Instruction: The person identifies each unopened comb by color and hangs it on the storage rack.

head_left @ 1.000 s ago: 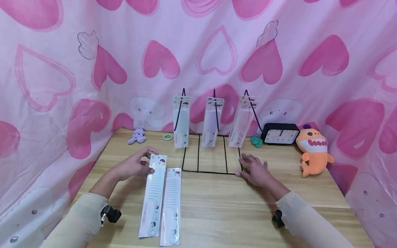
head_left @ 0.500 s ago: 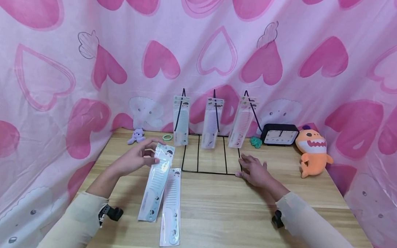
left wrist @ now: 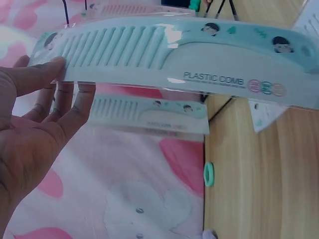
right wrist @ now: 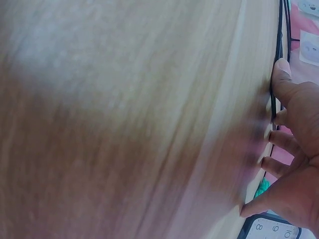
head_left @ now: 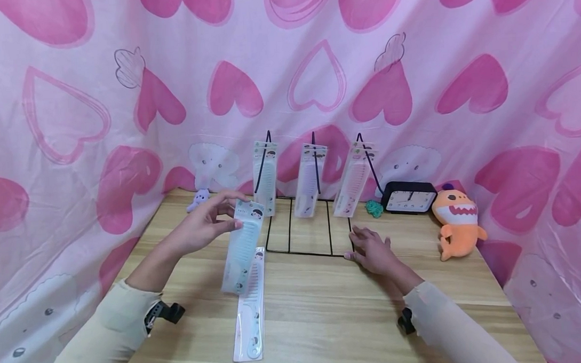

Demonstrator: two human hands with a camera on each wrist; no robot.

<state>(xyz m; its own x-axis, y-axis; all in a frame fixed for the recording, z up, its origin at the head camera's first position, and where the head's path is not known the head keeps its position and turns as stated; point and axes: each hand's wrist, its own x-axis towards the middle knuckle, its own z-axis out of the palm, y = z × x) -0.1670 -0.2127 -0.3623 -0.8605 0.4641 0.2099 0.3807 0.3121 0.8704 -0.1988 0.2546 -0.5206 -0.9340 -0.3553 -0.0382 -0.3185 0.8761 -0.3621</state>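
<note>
In the head view my left hand pinches the top end of a packaged light-green plastic comb, held up and slightly tilted. The left wrist view shows the thumb on the front of that comb's clear package, fingers behind. Below it another packaged comb lies on the table, its upper part overlapped by the raised one. My right hand rests at the near right corner of a black wire rack. Its thumb touches the wire, and the other fingers are spread with tips down by the table.
Packaged combs, green, purple and pink, hang on the rack's hooks. Behind to the right are a green tangled bundle, a black clock and an orange plush shark. A purple toy sits back left.
My left hand has lifted the packaged comb off the table and carried it up and right, towards the rack. The second comb and my right hand have stayed in place.
</note>
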